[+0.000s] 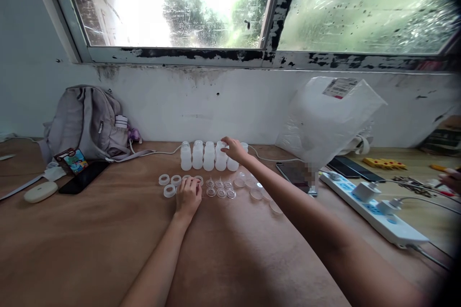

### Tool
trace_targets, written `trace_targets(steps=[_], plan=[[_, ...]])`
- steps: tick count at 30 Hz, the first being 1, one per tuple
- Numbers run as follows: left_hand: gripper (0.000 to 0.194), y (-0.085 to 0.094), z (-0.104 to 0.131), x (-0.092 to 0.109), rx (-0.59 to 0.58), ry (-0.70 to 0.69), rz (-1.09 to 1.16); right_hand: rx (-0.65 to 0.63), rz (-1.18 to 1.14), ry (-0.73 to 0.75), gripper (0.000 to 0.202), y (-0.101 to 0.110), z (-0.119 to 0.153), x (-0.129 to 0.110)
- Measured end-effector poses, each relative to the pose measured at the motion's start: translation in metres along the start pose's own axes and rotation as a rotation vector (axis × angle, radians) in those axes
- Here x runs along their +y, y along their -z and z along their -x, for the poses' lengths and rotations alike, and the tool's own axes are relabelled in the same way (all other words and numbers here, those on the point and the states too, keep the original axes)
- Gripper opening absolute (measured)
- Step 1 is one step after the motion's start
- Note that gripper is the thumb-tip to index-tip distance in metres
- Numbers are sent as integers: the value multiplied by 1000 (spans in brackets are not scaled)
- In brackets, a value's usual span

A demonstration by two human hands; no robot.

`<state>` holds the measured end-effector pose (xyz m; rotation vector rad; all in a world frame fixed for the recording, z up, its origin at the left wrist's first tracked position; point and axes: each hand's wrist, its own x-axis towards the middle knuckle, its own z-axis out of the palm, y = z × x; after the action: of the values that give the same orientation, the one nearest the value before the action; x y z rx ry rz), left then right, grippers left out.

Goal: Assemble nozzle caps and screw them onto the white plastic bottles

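Frosted white plastic bottles stand upright in a row near the wall. My right hand reaches across to them, its thumb and fingers around the top of one bottle. The hand and forearm partly hide the bottles at the right end. My left hand rests palm down over several white plastic rings, fingers loosely spread and partly covering them. Just right of it lie clear, nipple-shaped pieces in two rows. Clear round caps lie further right, partly behind my right forearm.
A grey backpack, a black phone and a pale oval case are on the left. To the right are a plastic bag, another phone and a power strip with plugged-in chargers. Another person's hand shows at the right edge.
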<state>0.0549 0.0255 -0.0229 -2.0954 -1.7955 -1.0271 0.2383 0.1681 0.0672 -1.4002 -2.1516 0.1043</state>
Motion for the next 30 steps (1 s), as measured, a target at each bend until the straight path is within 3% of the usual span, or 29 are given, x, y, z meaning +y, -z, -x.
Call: trace_targets(steps=[12,18,23,27,30], plan=[[28,8,4,1,18,121,-107,5,29,-2,33,-1,3,-1],[25,10,3,1,-19,155,-93,86,1,25,40,10,13,-9],[24,11,5,4,-43,160,-47,219,-51,56,23,6,69,-23],[23,9,9,11,-59,140,38,254,-90,79,20,-24,140,-20],[24,6,13,17,-88,71,156,230,-112,-5,21,-43,171,-10]])
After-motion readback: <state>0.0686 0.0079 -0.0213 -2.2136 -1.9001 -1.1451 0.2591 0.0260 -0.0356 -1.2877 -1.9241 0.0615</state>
